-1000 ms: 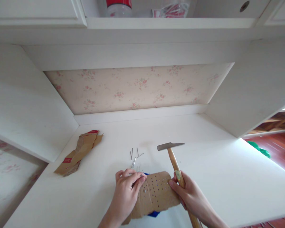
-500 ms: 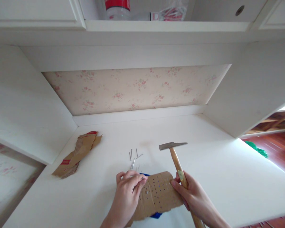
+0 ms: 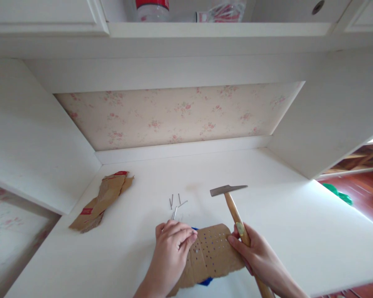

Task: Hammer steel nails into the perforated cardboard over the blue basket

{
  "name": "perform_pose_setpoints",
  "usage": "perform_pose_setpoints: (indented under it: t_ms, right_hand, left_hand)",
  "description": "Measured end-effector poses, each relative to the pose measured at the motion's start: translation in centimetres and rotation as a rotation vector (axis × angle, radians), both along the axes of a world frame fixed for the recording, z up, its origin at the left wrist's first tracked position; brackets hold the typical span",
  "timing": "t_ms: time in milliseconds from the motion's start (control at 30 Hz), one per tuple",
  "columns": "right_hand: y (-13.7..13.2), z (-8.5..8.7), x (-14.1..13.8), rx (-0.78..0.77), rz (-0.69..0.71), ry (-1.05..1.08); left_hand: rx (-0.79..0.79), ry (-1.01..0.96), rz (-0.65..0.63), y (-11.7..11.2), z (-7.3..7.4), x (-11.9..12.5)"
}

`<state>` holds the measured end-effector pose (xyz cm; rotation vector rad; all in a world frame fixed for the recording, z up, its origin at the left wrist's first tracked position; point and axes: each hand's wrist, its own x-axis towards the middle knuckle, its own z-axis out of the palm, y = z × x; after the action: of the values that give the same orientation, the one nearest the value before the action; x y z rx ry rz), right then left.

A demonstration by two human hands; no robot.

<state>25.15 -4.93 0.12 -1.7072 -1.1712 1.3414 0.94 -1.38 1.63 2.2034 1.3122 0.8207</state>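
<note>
My right hand [image 3: 257,253] is closed around the wooden handle of a hammer [image 3: 235,210], whose steel head points up and away. The thumb of that hand also presses on the right edge of a piece of brown cardboard [image 3: 216,265] punched with rows of small holes. Over the cardboard's left part, my left hand [image 3: 172,248] is closed in a pinch, with a small nail tip or head just showing at the thumb and forefinger. One nail head [image 3: 196,251] sits in the cardboard beside it. Something blue [image 3: 206,282] shows beneath the cardboard.
Several loose nails [image 3: 175,201] lie on the white tabletop [image 3: 286,198] beyond my left hand. Torn cardboard strips [image 3: 102,201] rest at the left. Side panels and a shelf [image 3: 217,30] with a bottle [image 3: 152,10] enclose the space.
Both hands, the hammer and the cardboard have shifted slightly to the right in view. The hold of each hand looks the same.
</note>
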Motion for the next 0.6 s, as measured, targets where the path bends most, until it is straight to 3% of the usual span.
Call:
perform_pose_setpoints:
  t_ms: [600]
  right_hand:
    - [-0.04,-0.19,-0.08,0.001,-0.010,-0.005]
  left_hand:
    - [0.073,0.011,-0.031,-0.08,-1.02,0.67]
